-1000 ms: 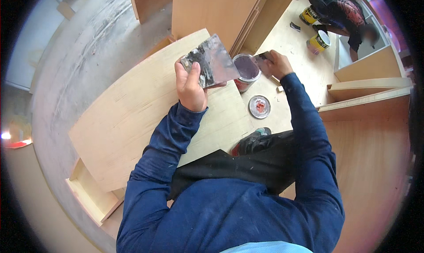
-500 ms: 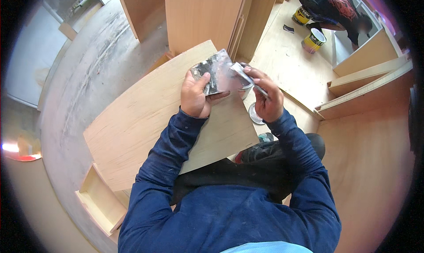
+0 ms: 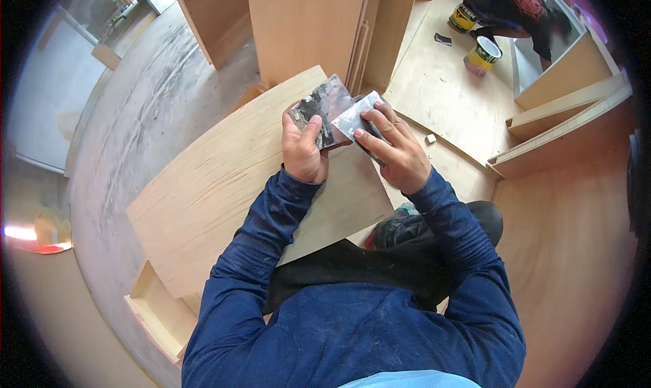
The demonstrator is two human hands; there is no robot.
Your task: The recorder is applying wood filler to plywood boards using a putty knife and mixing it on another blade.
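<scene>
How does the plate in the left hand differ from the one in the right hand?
The left plate is blotched black and grey; the right plate looks paler, bluish-white. The left plate has a thumb on its face; the right plate has several fingers spread across it. Both are flat and straight-edged.

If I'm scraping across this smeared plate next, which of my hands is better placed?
Probably your right hand: it grips the scraper, which overlaps the right side of the smeared plate in this view. Your left hand is busy holding that plate.
</scene>
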